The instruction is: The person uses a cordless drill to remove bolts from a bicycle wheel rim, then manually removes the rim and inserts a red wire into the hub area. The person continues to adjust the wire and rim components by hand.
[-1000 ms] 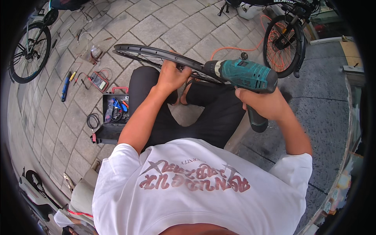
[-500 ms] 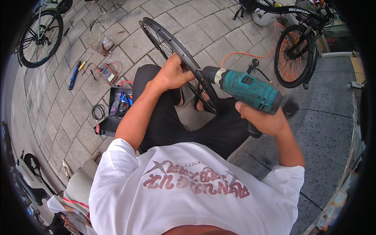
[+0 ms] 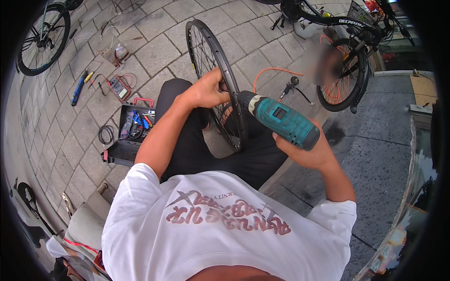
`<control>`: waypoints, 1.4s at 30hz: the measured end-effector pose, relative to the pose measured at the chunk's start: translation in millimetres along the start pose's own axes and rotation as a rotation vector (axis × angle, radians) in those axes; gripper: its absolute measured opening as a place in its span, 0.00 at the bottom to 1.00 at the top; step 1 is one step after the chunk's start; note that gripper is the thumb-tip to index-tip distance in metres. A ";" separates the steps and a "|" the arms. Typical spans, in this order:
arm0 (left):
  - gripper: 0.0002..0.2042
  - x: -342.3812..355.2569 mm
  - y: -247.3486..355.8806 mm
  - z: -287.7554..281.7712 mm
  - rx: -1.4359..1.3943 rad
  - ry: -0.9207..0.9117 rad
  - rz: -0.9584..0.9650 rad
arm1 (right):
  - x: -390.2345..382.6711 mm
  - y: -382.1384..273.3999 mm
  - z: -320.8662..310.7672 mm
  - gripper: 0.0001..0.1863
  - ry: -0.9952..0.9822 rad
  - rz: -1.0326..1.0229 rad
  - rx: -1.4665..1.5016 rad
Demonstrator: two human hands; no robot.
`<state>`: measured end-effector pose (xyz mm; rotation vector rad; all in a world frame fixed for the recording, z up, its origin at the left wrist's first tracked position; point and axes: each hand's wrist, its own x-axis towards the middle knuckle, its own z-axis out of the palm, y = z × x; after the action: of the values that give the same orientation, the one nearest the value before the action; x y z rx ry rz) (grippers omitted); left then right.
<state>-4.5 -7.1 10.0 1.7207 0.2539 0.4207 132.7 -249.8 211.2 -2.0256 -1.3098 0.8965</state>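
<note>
A black bicycle wheel rim point(image 3: 205, 51) with thin spokes stands on edge between my knees. My left hand point(image 3: 206, 91) grips the rim at its near side. My right hand point(image 3: 307, 152) holds a teal cordless drill point(image 3: 281, 121) by its handle, which my fingers hide. The drill's black nose points left and touches the rim just beside my left hand. I am seated in black trousers and a white printed shirt.
An open black toolbox point(image 3: 129, 133) with small tools lies on the paving to my left. Past it lie a multimeter point(image 3: 118, 87) and a blue-handled tool point(image 3: 78, 88). A bicycle point(image 3: 344, 51) stands at the upper right, another bicycle wheel point(image 3: 42, 40) at the upper left.
The rim has swung from lying nearly flat across my lap to standing upright on edge. The drill's nose has come down against the rim by my left hand.
</note>
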 end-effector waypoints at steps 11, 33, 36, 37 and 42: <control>0.14 3.8 -3.0 -1.5 -0.004 -0.064 -0.020 | 9.1 -14.9 -11.1 0.14 -0.063 0.031 -0.068; 0.16 5.8 -1.1 9.1 -0.004 -0.057 0.074 | 25.1 -68.6 -28.7 0.13 -0.120 0.353 -0.171; 0.17 6.3 -3.5 6.0 -0.021 -0.057 0.044 | 19.9 -61.7 -42.1 0.14 -0.075 0.245 -0.177; 0.16 5.9 1.6 5.9 -0.066 -0.059 0.030 | 18.1 -61.4 -39.0 0.13 -0.062 0.231 -0.170; 0.17 6.9 3.9 6.0 -0.081 -0.088 0.041 | 12.1 -54.5 -30.5 0.08 -0.075 0.249 -0.145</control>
<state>4.0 -10.5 13.9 1.6621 0.1363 0.3795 130.0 -221.6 268.2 -2.3267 -1.2102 1.0225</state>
